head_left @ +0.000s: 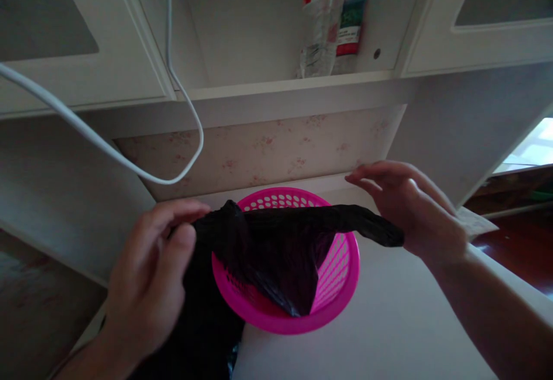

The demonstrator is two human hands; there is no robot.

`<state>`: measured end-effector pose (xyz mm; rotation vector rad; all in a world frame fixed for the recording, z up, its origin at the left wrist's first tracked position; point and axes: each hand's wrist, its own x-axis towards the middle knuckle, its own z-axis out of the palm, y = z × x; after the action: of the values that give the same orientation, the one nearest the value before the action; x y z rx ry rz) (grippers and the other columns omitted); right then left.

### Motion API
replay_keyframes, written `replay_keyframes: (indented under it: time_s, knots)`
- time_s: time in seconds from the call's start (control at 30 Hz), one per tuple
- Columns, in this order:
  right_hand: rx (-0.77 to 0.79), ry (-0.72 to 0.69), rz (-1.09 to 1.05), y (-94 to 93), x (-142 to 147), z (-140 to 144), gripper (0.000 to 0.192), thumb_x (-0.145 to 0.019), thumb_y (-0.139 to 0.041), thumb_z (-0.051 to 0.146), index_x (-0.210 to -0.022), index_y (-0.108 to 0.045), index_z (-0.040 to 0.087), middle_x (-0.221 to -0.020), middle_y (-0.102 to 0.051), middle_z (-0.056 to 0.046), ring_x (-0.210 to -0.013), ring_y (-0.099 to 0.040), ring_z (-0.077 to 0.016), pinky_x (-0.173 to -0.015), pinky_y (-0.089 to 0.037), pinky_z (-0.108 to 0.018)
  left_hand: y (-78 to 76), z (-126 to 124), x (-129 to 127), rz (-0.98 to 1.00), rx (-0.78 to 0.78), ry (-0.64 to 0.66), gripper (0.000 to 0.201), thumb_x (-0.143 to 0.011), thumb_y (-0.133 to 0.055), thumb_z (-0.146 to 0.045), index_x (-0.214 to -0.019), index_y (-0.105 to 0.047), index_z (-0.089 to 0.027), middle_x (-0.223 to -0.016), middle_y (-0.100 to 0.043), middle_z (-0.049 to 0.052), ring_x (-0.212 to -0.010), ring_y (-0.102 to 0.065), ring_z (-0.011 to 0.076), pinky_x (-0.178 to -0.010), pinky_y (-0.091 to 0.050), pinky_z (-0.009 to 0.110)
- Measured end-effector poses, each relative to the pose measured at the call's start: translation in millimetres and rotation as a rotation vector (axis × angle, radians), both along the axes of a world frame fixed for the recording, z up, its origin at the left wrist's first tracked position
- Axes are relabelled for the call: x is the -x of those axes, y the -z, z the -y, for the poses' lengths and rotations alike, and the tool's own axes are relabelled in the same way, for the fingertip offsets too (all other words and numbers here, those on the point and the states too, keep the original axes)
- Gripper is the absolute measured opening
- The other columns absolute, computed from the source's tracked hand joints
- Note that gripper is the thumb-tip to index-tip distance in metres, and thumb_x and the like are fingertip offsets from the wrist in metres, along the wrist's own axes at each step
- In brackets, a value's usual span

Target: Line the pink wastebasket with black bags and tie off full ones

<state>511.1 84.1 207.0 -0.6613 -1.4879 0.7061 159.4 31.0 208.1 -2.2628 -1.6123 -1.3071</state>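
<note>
A black plastic bag (276, 247) is stretched over a round pink perforated basket (341, 276) that sits on a white desk surface (389, 322). My left hand (147, 276) pinches the bag's left edge, and more black plastic hangs down below it. My right hand (410, 210) holds the bag's right edge, pulled out past the basket's rim, with the fingers partly spread. Part of the bag sags into the basket's bowl.
A white shelf (276, 83) above holds a clear plastic bottle (319, 23) and a second container (351, 23). White cabinet doors flank it. A white cable (190, 109) loops down at the left. Dark red floor (518, 247) lies at the right.
</note>
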Motion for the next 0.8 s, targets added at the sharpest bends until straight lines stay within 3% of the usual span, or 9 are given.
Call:
replay_keyframes:
  time_s: [0.07,0.13,0.17,0.27,0.37,0.47,0.57,0.63,0.8]
  knots:
    - [-0.176,0.141,0.081,-12.5,14,32,0.014,-0.099,-0.063,0.036,-0.108,-0.074,0.037,-0.106,-0.073,-0.005,-0.111,-0.069,-0.0248,-0.104,-0.056,-0.043,3.4,25,-20,-0.309,-0.271,0.196,0.046,-0.095,-0.061,-0.022,-0.137,-0.056,-0.041,-0.124,-0.074,-0.003,-0.118,-0.068,0.0251,-0.111,-0.053,0.044]
    - [-0.361,0.177,0.383,-23.1,28,57,0.021,-0.097,-0.063,0.027,-0.113,-0.070,0.040,-0.100,-0.076,-0.005,-0.107,-0.071,-0.0233,-0.095,-0.060,-0.037,8.1,34,-37,-0.641,-0.360,0.329,0.043,-0.095,-0.058,-0.015,-0.131,-0.064,-0.039,-0.122,-0.077,-0.003,-0.119,-0.068,0.0218,-0.116,-0.049,0.039]
    - [-0.476,0.122,0.587,-27.0,35,64,0.024,-0.096,-0.065,0.027,-0.115,-0.070,0.040,-0.099,-0.078,-0.004,-0.107,-0.072,-0.0233,-0.095,-0.061,-0.036,10.1,32,-44,-0.771,-0.361,0.364,0.040,-0.097,-0.053,-0.015,-0.130,-0.067,-0.034,-0.127,-0.076,0.000,-0.123,-0.066,0.0224,-0.116,-0.048,0.039]
    - [-0.704,0.105,0.971,-30.8,56,58,0.029,-0.098,-0.058,0.019,-0.117,-0.072,0.037,-0.117,-0.079,-0.001,-0.117,-0.070,-0.0226,-0.108,-0.055,-0.038,13.7,13,-54,-0.975,-0.280,0.175,0.043,-0.099,-0.045,-0.014,-0.137,-0.066,-0.015,-0.146,-0.066,0.017,-0.126,-0.065,0.0345,-0.102,-0.055,0.053]
    - [-0.615,0.292,1.276,-22.1,63,29,0.036,-0.102,-0.051,0.016,-0.132,-0.068,0.023,-0.139,-0.069,-0.012,-0.129,-0.063,-0.0321,-0.119,-0.041,-0.054,13.7,-1,-50,-1.106,-0.116,-0.148,0.049,-0.096,-0.049,-0.011,-0.143,-0.061,-0.005,-0.117,-0.075,0.026,-0.090,-0.073,0.0379,-0.072,-0.058,0.053]
    - [-0.527,0.378,1.472,-9.5,54,8,0.038,-0.099,-0.052,0.009,-0.132,-0.067,0.016,-0.118,-0.077,-0.016,-0.108,-0.071,-0.0337,-0.114,-0.041,-0.060,9.9,3,-42,-1.159,-0.016,-0.178,0.038,-0.091,-0.052,-0.007,-0.120,-0.076,-0.010,-0.076,-0.072,0.014,-0.070,-0.068,0.0326,-0.061,-0.053,0.046]
    - [-0.569,0.382,1.491,-2.4,40,-1,0.024,-0.095,-0.057,0.006,-0.105,-0.075,0.017,-0.090,-0.078,-0.009,-0.089,-0.072,-0.0283,-0.107,-0.045,-0.053,4.0,14,-38,-1.115,0.000,-0.061,0.034,-0.085,-0.052,0.000,-0.096,-0.079,-0.018,-0.075,-0.072,0.009,-0.072,-0.069,0.0302,-0.065,-0.052,0.044]
    - [-0.612,0.390,1.435,-2.4,31,-5,0.021,-0.092,-0.059,0.005,-0.094,-0.075,0.018,-0.086,-0.077,-0.006,-0.086,-0.072,-0.0262,-0.107,-0.045,-0.050,2.4,22,-39,-1.063,0.000,0.030,0.034,-0.090,-0.050,-0.001,-0.091,-0.077,-0.021,-0.071,-0.071,0.005,-0.065,-0.068,0.0268,-0.068,-0.052,0.045]
    - [-0.590,0.335,1.309,-9.2,9,-15,0.030,-0.090,-0.053,0.001,-0.101,-0.073,0.021,-0.097,-0.080,-0.003,-0.090,-0.075,-0.0219,-0.113,-0.044,-0.049,14.0,39,-49,-0.889,-0.005,0.313,0.020,-0.100,-0.059,-0.020,-0.084,-0.069,-0.027,-0.068,-0.066,-0.004,-0.058,-0.064,0.0202,-0.072,-0.053,0.040]
